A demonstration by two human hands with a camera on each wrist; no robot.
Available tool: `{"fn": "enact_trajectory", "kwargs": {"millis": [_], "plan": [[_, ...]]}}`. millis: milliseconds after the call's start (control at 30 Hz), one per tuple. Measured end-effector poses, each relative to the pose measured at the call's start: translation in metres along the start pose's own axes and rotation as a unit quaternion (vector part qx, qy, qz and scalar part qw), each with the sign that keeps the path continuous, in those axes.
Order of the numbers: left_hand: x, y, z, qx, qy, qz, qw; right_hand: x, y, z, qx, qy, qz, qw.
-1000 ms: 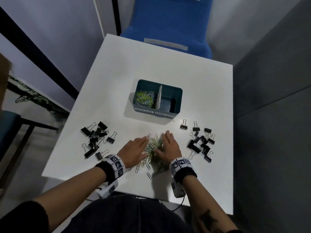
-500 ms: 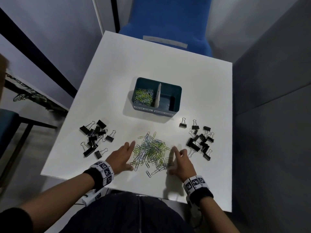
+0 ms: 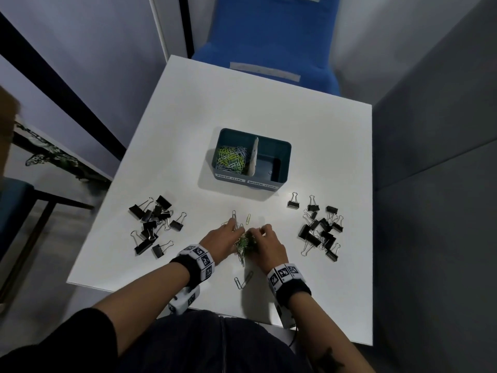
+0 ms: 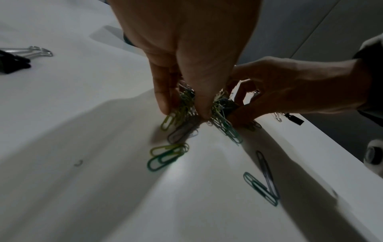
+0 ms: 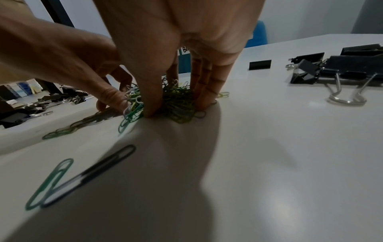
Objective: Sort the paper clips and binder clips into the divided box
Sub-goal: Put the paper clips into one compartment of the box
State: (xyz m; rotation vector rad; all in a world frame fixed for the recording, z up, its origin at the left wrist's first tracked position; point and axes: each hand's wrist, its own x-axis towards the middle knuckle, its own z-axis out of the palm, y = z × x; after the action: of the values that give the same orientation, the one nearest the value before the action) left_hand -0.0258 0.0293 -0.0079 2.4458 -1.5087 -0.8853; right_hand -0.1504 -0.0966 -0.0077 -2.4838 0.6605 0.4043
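Observation:
A teal divided box (image 3: 285, 157) stands mid-table; its left compartment holds paper clips (image 3: 232, 160), its right compartment (image 3: 270, 165) is bare. Near the front edge a bunched pile of coloured paper clips (image 3: 244, 242) sits between my hands. My left hand (image 3: 228, 235) pinches clips from the left with thumb and fingers (image 4: 165, 106). My right hand (image 3: 262, 235) clamps the pile (image 5: 180, 114) from the right, thumb and fingers (image 5: 205, 98) pressed to the table. Black binder clips lie in a left heap (image 3: 154, 224) and a right heap (image 3: 320, 230).
Two loose paper clips (image 3: 243, 281) lie near the table's front edge, a couple more (image 3: 248, 218) just beyond my hands. The white table (image 3: 309, 130) has a blue chair (image 3: 269, 36) behind it and a grey partition (image 3: 430, 157) on the right.
Half a second ago my hands lay apart beside a spread-out pile. They have swept inward and now squeeze the clips into a tight bunch, leaving a few strays behind.

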Motion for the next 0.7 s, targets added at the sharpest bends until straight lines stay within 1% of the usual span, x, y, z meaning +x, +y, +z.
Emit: {"fn": "enact_trajectory", "kwargs": {"millis": [233, 467, 567, 700], "plan": [[0.004, -0.006, -0.004, -0.057, 0.038, -0.013, 0.998, 0.003, 0.012, -0.008, 0.075, 0.022, 0.035, 0.996], [0.006, 0.000, -0.014, -0.158, 0.062, -0.047, 0.984, -0.004, 0.022, -0.019, 0.106, 0.067, 0.066, 0.990], [0.007, 0.008, -0.033, -0.184, 0.092, -0.031, 0.978, -0.009, 0.025, -0.023, 0.128, 0.085, 0.065, 0.986], [0.010, 0.010, -0.076, -0.220, 0.139, 0.009, 0.965, -0.017, 0.026, -0.034, 0.142, 0.106, 0.053, 0.983]]}}
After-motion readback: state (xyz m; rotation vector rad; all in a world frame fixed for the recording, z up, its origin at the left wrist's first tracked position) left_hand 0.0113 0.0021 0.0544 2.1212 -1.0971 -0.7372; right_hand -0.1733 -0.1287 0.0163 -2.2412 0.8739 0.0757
